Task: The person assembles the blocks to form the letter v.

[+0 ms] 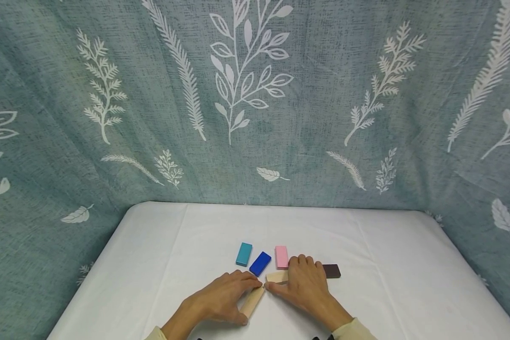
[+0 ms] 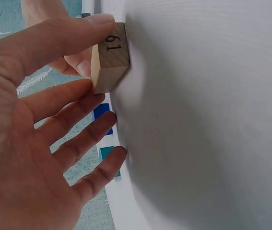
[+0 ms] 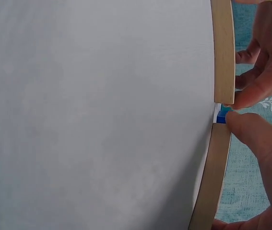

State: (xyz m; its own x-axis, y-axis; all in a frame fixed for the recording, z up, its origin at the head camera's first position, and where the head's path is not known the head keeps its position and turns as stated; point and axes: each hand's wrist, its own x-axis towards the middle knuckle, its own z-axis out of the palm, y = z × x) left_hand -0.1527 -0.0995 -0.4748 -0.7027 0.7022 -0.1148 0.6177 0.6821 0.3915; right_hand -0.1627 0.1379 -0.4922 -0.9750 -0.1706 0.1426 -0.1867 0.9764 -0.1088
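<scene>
"Grey-green cloth (image 1: 246, 156) printed with white leaves hangs behind a white-covered counter (image 1: 187, 245). What does the person hold there?"

"Both hands are busy. Their left hand (image 1: 223, 298) pinches a pale wooden block (image 1: 252, 303) lengthwise, thumb at the near end and index finger at the far one; the other fingers spread loosely."

"Does that block stand straight?"

"It lies slantwise on the counter, near its front edge, with dark digits on the end by the thumb."

"And their right hand (image 1: 308, 285)?"

"It grips a second wooden block (image 1: 276, 277), thumb at the left end, fingers curved over the far side. That one lies nearly crosswise, and the two blocks' ends are close, with a small gap seen from the right wrist."

"What is the dark brown piece (image 1: 333, 271)?"

"Another block, poking out to the right of the right hand. Whether it touches the second block is hidden."

"Anything beyond?"

"Three coloured blocks: teal block (image 1: 244, 254) on the left, blue block (image 1: 260, 264) tilted in the middle, pink block (image 1: 282, 256) just beyond the second wooden block."
</scene>
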